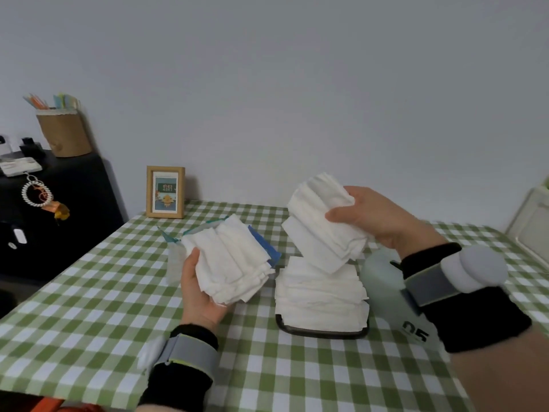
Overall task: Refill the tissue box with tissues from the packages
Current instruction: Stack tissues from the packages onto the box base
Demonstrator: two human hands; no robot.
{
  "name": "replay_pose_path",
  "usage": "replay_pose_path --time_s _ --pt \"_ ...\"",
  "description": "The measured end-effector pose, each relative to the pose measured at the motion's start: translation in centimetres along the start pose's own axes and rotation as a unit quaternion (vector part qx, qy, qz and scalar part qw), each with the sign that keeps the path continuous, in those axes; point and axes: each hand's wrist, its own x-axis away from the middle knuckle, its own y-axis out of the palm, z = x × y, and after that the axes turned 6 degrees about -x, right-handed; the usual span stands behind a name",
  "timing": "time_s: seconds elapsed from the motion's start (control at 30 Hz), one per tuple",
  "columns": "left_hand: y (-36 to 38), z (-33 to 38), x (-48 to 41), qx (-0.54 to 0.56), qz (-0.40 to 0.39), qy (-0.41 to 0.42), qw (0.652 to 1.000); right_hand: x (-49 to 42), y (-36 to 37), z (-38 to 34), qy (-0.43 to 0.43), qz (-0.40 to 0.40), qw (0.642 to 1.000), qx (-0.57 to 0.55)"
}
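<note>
From the head view, the left hand point(197, 288) grips a stack of white tissues point(230, 263) from below, with a torn blue-edged package point(266, 243) behind that stack; the right hand point(375, 215) clasps a second wad of tissues point(322, 224), tilted, held above the tissue box point(322, 330); the dark-rimmed box sits on the green checked surface point(89, 307), already piled high with white tissues that rise well over its rim; both wrists carry grey straps over black cuffs; a framed picture point(165, 191) stands upright at the far edge, by the wall.
</note>
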Motion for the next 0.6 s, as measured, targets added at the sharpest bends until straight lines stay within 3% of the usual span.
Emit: replay_pose_path --time_s 0.37,0.6 --pt "-3.8 -2.9 -1.3 0.013 0.048 -0.056 0.997 -3.1 -0.9 0.8 0.080 -0.132 0.972 0.179" --pt "-4.1 -2.9 -1.4 0.008 0.075 -0.038 0.996 -3.8 1.9 4.1 0.008 -0.169 0.920 0.353"
